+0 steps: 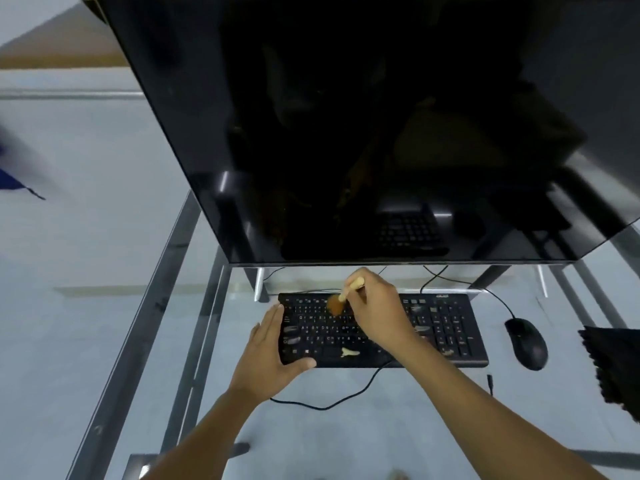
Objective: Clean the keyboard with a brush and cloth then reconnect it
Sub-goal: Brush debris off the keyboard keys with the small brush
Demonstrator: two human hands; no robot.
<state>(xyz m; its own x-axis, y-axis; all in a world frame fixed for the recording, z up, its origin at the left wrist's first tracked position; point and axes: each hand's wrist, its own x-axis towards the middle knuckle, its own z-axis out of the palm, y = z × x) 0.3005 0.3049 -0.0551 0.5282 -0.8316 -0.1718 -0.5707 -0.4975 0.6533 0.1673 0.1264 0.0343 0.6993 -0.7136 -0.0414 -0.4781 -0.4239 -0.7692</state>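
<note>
Small logo at the top right corner of the black keyboard (382,329), too blurry to read. White letters on the keys, too small to make out. Bits of dirt and pale crumbs here and there on the keys. Flat on the glass surface (346,438), just below the big dark screen (346,133). Left hand (268,355) around the left end of the keyboard, thumb on the front edge. Right hand (375,310) wrapped round a brush (341,299), brown bristles touching the top rows. Black mouse (526,342) and dark cloth (614,365) to the right. Loose black cable (332,401) lying in front.
</note>
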